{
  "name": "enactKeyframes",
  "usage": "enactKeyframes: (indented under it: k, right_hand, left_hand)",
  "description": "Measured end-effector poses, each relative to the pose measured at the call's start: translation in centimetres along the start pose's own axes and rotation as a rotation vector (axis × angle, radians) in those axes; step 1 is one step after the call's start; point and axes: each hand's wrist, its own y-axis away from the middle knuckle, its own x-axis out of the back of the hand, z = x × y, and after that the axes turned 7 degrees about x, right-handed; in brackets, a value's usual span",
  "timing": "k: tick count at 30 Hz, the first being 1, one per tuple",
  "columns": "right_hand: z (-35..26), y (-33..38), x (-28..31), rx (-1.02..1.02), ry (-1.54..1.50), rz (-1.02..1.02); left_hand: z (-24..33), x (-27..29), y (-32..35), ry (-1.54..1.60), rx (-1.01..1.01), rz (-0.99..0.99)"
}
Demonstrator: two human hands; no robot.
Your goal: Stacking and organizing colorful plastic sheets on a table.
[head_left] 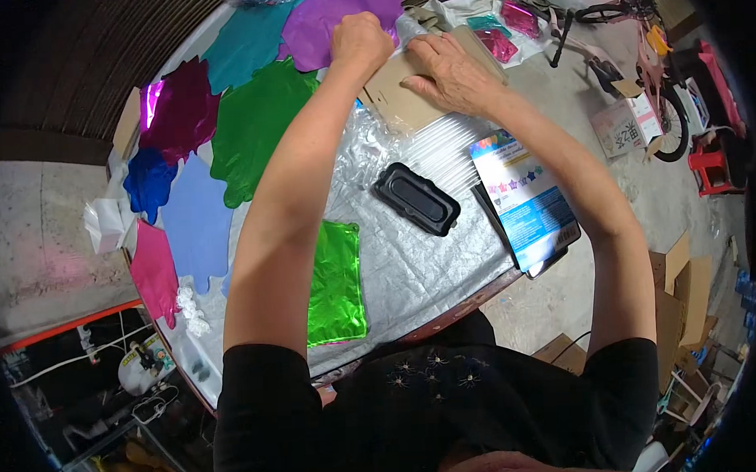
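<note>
Left hand [361, 47] at the far part of the desk [430, 291], down on a purple sheet [311, 26]. Its fingers are curled under; cannot tell whether they pinch the sheet. Right hand [458, 77] spread on tan cardboard [396, 98], just beside the purple sheet; fingers extended close together, thumb apart, tips resting on the board.

Printing: a white-and-blue printed pack [524, 202] lies near the desk's right edge, with script at its top, a row of coloured stars, small text below and a barcode low on its right. The finer lines are too small to read. On the floor, a white-and-pink carton [626, 127] carries large red characters.

Hidden or cut off: the purple sheet runs out at the top edge, part of it under the left hand. The left forearm covers one side of a shiny bright green sheet [338, 283]. The right forearm crosses the pack's upper corner. Crumpled clear film [360, 141] blurs into the silvery desk cover; its edges are hard to trace. Near it sits a black tray [417, 199], fully visible.
</note>
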Motion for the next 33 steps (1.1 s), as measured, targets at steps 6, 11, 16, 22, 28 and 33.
enactKeyframes:
  k: [6, 11, 16, 22, 28, 33]
  right_hand:
    - [-0.3, -0.5, 0.1, 0.047, 0.010, 0.022]
    - [-0.3, -1.1, 1.1, -0.031, -0.016, -0.150]
    - [1.0, -2.8, -1.1, 0.021, 0.009, 0.019]
    - [2.2, -5.2, -3.1, 0.069, 0.154, 0.023]
    - [2.0, -5.4, -2.1, -0.070, 0.255, -0.181]
    - [2.3, -7.0, -2.5, -0.045, 0.244, -0.173]
  left_hand:
    - [-2.3, -0.8, -1.3, 0.478, 0.319, -0.073]
    - [-3.3, -0.6, -1.1, 1.197, 0.472, -0.280]
    - [-3.5, 0.0, -1.1, 1.035, 0.462, -0.242]
    - [-3.7, -0.3, -0.9, 0.974, 0.421, -0.127]
    - [-4.3, 0.3, -0.2, 1.177, 0.400, -0.185]
    - [-4.5, 1.1, -1.2, 1.276, 0.396, -0.297]
